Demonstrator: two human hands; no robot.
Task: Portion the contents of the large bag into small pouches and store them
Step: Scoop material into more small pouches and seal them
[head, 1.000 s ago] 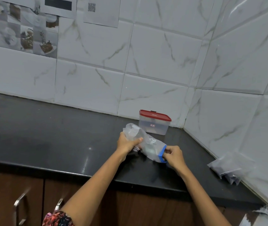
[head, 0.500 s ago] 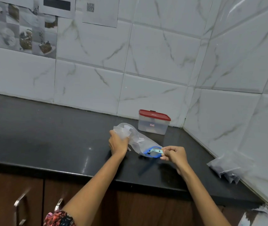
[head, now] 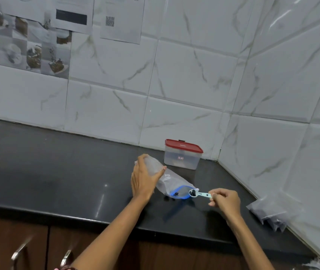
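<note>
A clear large bag (head: 171,182) with a blue-rimmed mouth lies on its side on the black counter (head: 58,172). My left hand (head: 145,178) grips its closed far end. My right hand (head: 224,199) pinches the handle of a pale blue scoop (head: 199,193), whose bowl holds a few dark pieces just outside the bag's mouth. A few dark pieces lie on the counter below the mouth. A stack of small pouches (head: 272,211) with dark contents rests against the right wall.
A clear container with a red lid (head: 182,153) stands in the counter's back corner, just behind the bag. Tiled walls close the back and right. Brown cabinet doors with metal handles (head: 19,252) sit below the counter edge.
The bag has been lowered onto the counter and its blue mouth opened. My right hand has drawn the scoop out of the mouth to the right, with dark pieces in it.
</note>
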